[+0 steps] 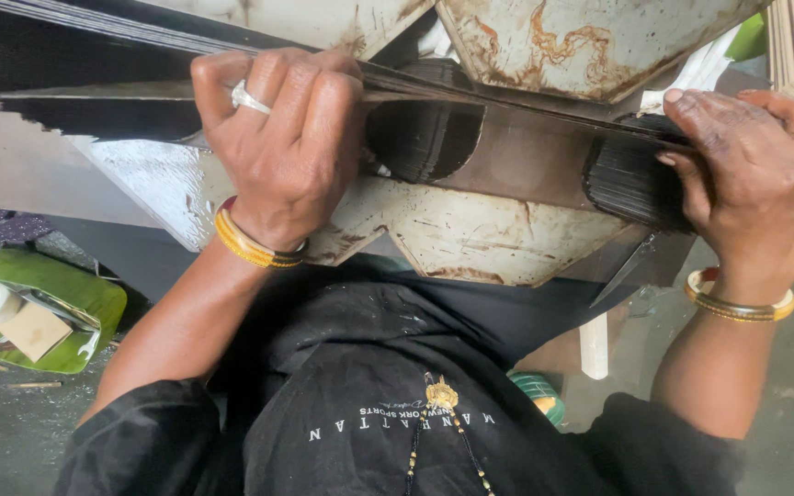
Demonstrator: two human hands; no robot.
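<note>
Dark sheet stack point(516, 161) — clamped between both hands' fingers point(310, 101).

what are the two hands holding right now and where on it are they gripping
Both grip one stack of thin dark sheets: the left hand clamps its middle section, the right hand its right end.

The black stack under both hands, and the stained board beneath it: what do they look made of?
The black stack looks like many thin sheets, perhaps card or plastic: fine parallel edge lines show, with a matte dark finish. The left hand and right hand clamp it from above. The board looks like plywood or coated board, glossy pale with rusty brown stains and angled cut edges; I cannot tell which.
</note>
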